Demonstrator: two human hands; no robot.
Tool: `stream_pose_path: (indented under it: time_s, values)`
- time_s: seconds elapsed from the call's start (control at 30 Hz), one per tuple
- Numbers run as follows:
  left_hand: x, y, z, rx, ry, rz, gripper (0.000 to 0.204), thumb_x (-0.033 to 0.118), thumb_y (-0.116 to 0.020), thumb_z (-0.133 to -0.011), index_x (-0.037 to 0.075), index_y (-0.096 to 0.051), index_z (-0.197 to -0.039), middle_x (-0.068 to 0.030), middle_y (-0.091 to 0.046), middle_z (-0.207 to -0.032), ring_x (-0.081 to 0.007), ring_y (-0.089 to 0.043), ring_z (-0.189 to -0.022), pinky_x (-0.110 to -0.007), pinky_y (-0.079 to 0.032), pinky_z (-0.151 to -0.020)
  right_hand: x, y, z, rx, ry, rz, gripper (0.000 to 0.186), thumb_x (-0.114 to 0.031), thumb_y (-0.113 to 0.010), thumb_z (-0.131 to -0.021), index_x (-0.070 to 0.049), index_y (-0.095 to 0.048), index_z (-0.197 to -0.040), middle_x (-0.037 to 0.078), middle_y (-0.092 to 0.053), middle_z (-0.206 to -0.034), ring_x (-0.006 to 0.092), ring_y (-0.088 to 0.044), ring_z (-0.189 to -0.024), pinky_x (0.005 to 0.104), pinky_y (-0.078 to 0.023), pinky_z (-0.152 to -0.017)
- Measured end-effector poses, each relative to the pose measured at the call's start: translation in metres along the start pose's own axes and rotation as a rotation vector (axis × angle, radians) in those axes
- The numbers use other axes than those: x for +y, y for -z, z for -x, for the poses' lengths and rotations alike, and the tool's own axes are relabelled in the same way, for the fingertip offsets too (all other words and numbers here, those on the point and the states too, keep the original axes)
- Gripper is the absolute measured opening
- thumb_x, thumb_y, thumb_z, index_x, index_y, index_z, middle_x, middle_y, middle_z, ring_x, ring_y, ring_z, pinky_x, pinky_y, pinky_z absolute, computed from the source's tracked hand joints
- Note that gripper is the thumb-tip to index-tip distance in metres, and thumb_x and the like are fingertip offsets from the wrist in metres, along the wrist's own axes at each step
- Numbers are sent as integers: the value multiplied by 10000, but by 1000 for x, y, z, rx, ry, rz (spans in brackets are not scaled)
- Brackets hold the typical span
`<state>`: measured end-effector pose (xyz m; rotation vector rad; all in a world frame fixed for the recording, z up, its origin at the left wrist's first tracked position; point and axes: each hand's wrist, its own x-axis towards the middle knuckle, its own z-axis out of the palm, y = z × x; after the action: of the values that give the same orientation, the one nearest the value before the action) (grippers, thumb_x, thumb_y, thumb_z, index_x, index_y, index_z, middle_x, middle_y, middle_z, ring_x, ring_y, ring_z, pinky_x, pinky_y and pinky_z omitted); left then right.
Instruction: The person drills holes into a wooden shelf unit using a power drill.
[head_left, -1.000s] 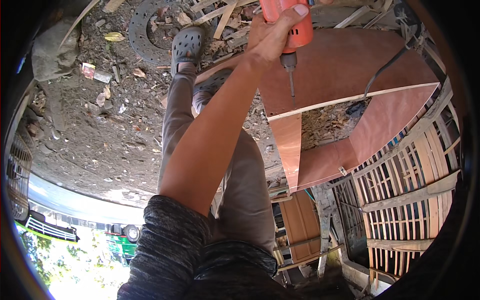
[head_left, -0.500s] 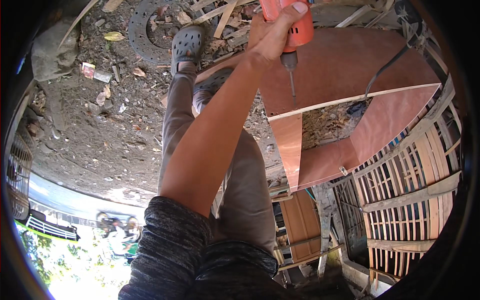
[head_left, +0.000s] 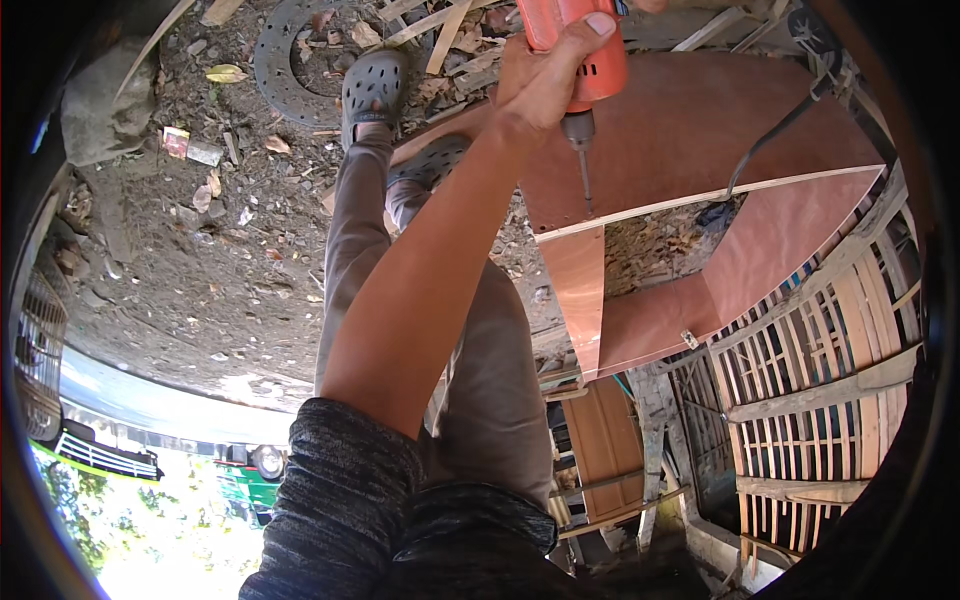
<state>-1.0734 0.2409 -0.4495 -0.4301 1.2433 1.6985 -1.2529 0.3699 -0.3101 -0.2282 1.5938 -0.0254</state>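
An orange power drill [head_left: 598, 80] is gripped from its left side by my left hand [head_left: 545, 75], with the thumb laid over its body. Its long thin bit [head_left: 587, 180] points toward me, the tip at or just above the edge of a reddish-brown plywood panel [head_left: 690, 120]. I cannot tell whether the tip touches the wood. Beside the drill at the top edge shows a small patch of skin; it may be my right hand, but almost all of it is cut off. The panel belongs to a plywood frame with a side piece [head_left: 577, 290] and an open middle.
A black cable [head_left: 775, 135] hangs across the panel at the right. Wooden slats [head_left: 800, 350] stand at the lower right. My feet in grey clogs [head_left: 375, 88] rest on littered dirt near a round metal ring [head_left: 285, 75]. A large stone [head_left: 108, 100] lies far left.
The skin patch beside the drill shows more than before. The drill and my left hand barely move. In the background, a motorbike has gone and a green vehicle shows there.
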Motion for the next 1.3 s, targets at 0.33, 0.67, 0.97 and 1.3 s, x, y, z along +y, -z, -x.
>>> stream_pose_path:
  time_s: [0.33, 0.67, 0.97, 1.3]
  values:
    - [2, -9, 2, 0, -8, 98, 687, 586, -737, -878, 27, -635, -1264, -88, -698, -1038, -181, -684, -891, -334, -555, -757, 6, -3, -3, 9, 26, -12, 567, -111, -742, -776, -79, -535, -1303, 30, -553, -606, 156, -540, -450, 301, -441, -371]
    - [-5, -6, 2, 36, -31, 59, 645, 543, -753, -880, 25, -650, -1251, -96, -706, -996, -186, -689, -849, -347, -559, -698, 6, -6, -2, 2, 39, -16, 569, -109, -738, -778, -71, -531, -1307, 36, -557, -600, 159, -543, -445, 304, -430, -367]
    - [7, -3, 13, -96, 89, 73, 638, 556, -755, -883, 23, -658, -1220, -77, -695, -976, -164, -674, -837, -321, -541, -711, 7, -10, -4, -2, 41, -29, 570, -106, -734, -780, -63, -527, -1310, 41, -561, -595, 161, -545, -441, 307, -419, -363]
    - [-6, -8, 11, 41, 3, 91, 678, 582, -808, -770, 8, -677, -1106, -73, -673, -906, -158, -667, -798, -348, -562, -681, 6, -13, 1, -8, 45, -45, 571, -104, -730, -783, -54, -522, -1313, 46, -565, -589, 164, -548, -436, 310, -408, -359]
